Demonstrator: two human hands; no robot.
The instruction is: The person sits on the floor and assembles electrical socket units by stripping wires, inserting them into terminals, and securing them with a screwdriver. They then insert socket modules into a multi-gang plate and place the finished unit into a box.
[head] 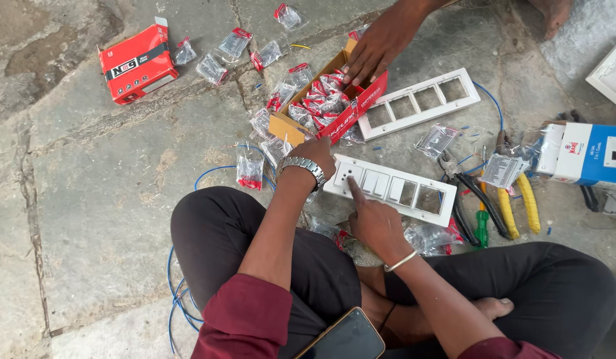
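Observation:
I sit cross-legged on a stone floor. A long white switch plate [388, 175] lies in front of my knees, with switch modules fitted at its left end and empty openings at its right. My right hand [376, 223], with a bangle on the wrist, presses its index finger onto a module near the plate's left end. My left hand [316, 154], wearing a metal watch, rests curled at the plate's left edge, beside an open red carton [362, 100] full of small bagged parts. Its fingers are hidden. Another person's hand [381, 41] reaches into that carton from the far side.
An empty white frame plate [421, 100] lies beyond the carton. A closed red box [136, 63] and loose clear packets [249, 166] lie at left. At right are yellow-handled pliers [520, 206], a green screwdriver [481, 226] and a blue-and-white box [587, 153]. Blue wire [178, 292] loops by my left knee; a phone [341, 336] lies on my lap.

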